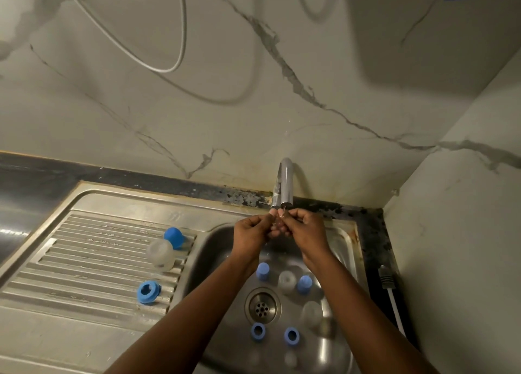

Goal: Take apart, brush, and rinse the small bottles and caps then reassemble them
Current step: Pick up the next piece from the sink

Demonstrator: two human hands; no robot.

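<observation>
Small part, too tiny to identify, pinched by left hand (251,234) and right hand (306,227) under tap (284,184); slip risks drain (262,306).

No text, label, brand, number or sign can be read anywhere in this view.

A ribbed steel draining board (93,258) lies left of a round steel sink basin (225,342). On the board, a frosted clear plastic bottle (160,253) sits beside a blue rubber cap (173,237), with a blue plastic ring (148,291) nearer. A chrome tap (284,184) stands at the basin's far edge.
</observation>
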